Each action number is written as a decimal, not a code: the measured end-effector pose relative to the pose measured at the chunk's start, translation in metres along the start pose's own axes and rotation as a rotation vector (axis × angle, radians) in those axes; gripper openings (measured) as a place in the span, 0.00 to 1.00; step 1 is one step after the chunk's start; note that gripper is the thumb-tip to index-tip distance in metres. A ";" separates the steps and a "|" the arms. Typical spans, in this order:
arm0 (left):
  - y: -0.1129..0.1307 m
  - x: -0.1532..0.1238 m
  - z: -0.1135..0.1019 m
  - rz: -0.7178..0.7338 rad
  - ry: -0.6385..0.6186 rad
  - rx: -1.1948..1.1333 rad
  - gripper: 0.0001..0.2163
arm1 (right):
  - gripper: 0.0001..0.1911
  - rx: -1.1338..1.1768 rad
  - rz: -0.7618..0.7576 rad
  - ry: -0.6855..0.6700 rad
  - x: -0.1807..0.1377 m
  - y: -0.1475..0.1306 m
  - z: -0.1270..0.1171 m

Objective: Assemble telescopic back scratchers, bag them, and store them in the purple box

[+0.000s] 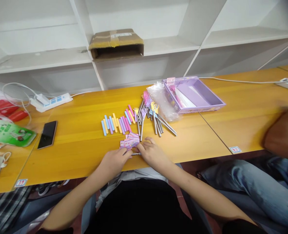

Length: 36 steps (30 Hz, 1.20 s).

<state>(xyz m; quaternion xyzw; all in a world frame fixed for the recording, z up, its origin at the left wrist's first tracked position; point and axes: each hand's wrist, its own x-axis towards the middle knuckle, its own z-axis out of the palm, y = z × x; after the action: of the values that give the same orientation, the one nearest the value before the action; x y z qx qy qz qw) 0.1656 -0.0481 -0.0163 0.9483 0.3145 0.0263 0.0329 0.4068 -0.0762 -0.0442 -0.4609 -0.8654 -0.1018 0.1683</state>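
My left hand and my right hand are close together near the table's front edge, fingers closed. A thin metal rod runs between them, gripped at both ends; the fingers hide its ends. Just beyond the fingertips lies a fanned stack of pink and purple printed cards. Behind the cards, pastel sleeves in blue, yellow, purple and pink lie side by side in a row. To their right is a pile of back scratchers with metal rods and small coloured hand-shaped heads.
A purple tray holds packaged pieces, with clear plastic bags beside it. At left lie a phone, a green pouch and a power strip. A cardboard box sits on the shelf. Another person's jeans-clad leg is at right.
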 end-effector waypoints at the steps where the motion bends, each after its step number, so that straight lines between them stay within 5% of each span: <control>1: -0.002 0.000 -0.001 -0.003 -0.004 0.001 0.12 | 0.11 -0.018 0.012 -0.010 0.000 0.001 -0.001; 7: -0.022 -0.011 -0.013 -0.057 -0.029 0.121 0.09 | 0.10 -0.080 0.064 -0.086 -0.012 0.030 -0.012; 19: -0.147 -0.105 -0.028 -0.269 0.097 0.088 0.17 | 0.08 -0.179 0.230 -0.104 -0.118 0.189 -0.042; 28: -0.144 -0.113 -0.015 -0.272 0.104 -0.001 0.20 | 0.14 -0.133 0.227 -0.054 -0.138 0.193 -0.027; 36: -0.147 -0.120 -0.016 -0.280 0.055 0.144 0.22 | 0.10 -0.036 0.305 0.015 -0.144 0.194 -0.027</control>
<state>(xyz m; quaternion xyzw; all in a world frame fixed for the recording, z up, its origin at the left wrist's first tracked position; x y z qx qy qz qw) -0.0189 -0.0012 -0.0154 0.8942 0.4452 0.0249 -0.0406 0.6476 -0.0873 -0.0707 -0.5891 -0.7822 -0.0941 0.1797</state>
